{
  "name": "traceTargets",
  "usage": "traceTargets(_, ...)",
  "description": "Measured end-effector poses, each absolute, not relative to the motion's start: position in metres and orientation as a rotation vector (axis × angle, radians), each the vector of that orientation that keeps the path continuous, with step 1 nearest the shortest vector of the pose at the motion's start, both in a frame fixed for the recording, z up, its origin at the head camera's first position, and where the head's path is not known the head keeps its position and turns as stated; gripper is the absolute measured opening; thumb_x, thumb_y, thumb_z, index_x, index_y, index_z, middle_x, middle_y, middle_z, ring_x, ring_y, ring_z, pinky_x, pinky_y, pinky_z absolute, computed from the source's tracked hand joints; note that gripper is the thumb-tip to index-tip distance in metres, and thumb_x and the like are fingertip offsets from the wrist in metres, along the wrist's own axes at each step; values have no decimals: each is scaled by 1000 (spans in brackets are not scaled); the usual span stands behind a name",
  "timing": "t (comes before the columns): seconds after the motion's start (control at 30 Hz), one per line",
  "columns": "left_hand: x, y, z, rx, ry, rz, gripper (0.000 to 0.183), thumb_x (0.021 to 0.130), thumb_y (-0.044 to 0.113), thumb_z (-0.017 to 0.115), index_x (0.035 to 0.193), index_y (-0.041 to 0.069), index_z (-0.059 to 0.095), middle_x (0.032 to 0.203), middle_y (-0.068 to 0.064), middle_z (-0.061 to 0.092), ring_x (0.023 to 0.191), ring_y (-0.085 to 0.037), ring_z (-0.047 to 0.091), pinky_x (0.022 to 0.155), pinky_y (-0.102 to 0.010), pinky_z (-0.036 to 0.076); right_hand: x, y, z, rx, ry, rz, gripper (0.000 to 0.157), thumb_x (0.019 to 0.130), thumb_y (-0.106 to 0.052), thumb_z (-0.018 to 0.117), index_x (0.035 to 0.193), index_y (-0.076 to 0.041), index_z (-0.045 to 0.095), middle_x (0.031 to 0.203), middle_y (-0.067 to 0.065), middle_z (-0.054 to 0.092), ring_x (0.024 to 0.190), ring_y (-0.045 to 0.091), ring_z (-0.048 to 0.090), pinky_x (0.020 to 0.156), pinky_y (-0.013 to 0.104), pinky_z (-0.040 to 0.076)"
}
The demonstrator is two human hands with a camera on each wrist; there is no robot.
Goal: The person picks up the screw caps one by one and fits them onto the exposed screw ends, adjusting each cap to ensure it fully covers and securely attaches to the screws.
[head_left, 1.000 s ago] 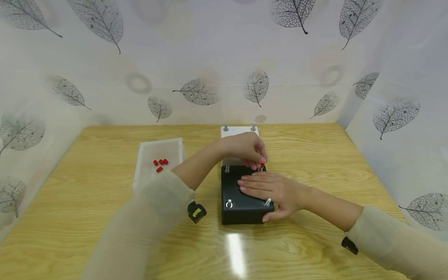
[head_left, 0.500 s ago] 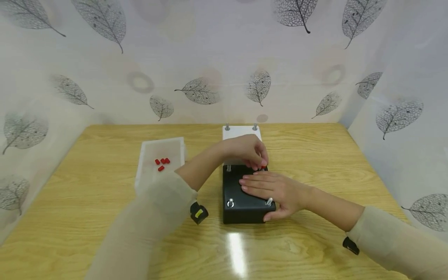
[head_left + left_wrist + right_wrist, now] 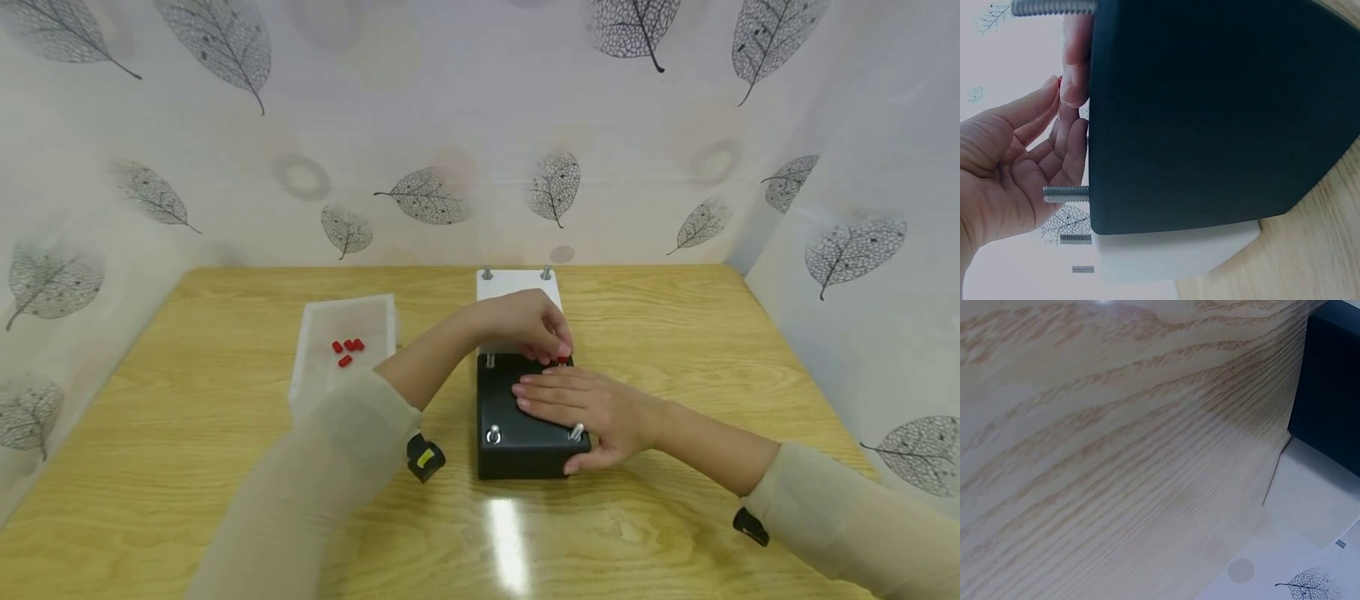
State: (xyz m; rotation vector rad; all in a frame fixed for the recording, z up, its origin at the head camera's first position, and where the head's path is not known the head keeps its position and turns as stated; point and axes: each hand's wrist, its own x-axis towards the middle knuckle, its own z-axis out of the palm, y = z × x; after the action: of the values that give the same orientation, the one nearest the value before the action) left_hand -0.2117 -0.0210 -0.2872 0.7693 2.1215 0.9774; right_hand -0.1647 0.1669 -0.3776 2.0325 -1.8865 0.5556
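My left hand (image 3: 528, 323) reaches over the far right corner of a black box (image 3: 532, 461). Its thumb and fingertips pinch a small red cap (image 3: 562, 359) at the threaded bolt there, which the fingers mostly hide. In the left wrist view only a speck of the red cap (image 3: 1060, 82) shows by the thumb. Flat on the box top lies my right hand (image 3: 581, 408), fingers straight, thumb against the near right side. Bare bolts stand upright at the box's near left (image 3: 493, 434), near right and far left (image 3: 491, 360) corners.
A white block (image 3: 517, 284) with two upright bolts (image 3: 546, 272) stands directly behind the black box. To the left, a shallow white tray (image 3: 302, 362) holds several red caps (image 3: 345, 361). All rest on a wooden table (image 3: 660, 533) before a leaf-patterned backdrop.
The red cap has come down slightly onto the far right bolt, with my left fingertips still pinching it. My right hand stays on the box. The head view has shifted a little.
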Motion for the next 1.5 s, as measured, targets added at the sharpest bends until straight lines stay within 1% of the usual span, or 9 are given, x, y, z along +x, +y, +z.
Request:
traceTargets(0.17,-213,-24,-285,776,2148,972,14,91,11,61,97,1,70,75,-2,65,65,-8,59,61,-20,51,-165,167,-378,2031,-1885,561,72,94,-52,47,135,6,45,142,18,45,132,30,41,113,39,28)
traceTargets(0.37,-214,-27,-281,742,2172,982,14,91,14,62,95,2,71,74,-2,65,65,-9,60,62,-20,52,-165,166,-377,2027,-1886,558,71,93,-52,48,136,5,45,142,17,45,132,29,41,113,39,28)
traceTargets(0.6,-213,-32,-278,703,2158,1031,16,91,16,63,97,3,70,77,-5,67,68,-11,62,67,-24,55,-164,167,-378,2025,-1891,557,72,93,-52,48,136,6,44,142,18,44,133,29,40,113,38,28)
traceTargets(0.73,-214,-37,-275,697,2160,1045,17,90,15,63,99,2,69,79,-5,67,69,-11,62,68,-26,55,-164,167,-378,2021,-1896,556,72,93,-52,48,136,6,44,143,18,44,133,29,40,113,38,28)
traceTargets(0.93,-214,-42,-271,689,2177,1031,19,91,15,63,102,2,69,79,-4,65,69,-9,59,72,-28,56,-164,167,-378,2022,-1894,553,72,93,-52,48,136,6,44,143,18,43,133,29,40,113,38,27)
traceTargets(1.07,-212,-45,-266,673,2191,1024,20,91,17,63,103,2,69,81,-6,66,70,-11,59,74,-31,56,-164,167,-377,2016,-1890,544,72,93,-53,48,136,6,44,143,18,44,133,28,41,113,38,28)
traceTargets(1.27,-210,-52,-263,629,2206,1031,22,91,16,62,104,0,68,80,-5,67,72,-13,61,74,-30,56,-163,166,-377,2020,-1891,552,72,93,-53,49,135,6,45,142,18,44,133,28,41,112,38,29)
traceTargets(1.5,-212,-63,-264,585,2215,1035,23,92,16,60,107,0,67,89,-12,68,83,-23,65,80,-35,55,-164,166,-377,2024,-1891,551,73,93,-52,49,136,6,44,143,19,43,133,29,40,113,38,28)
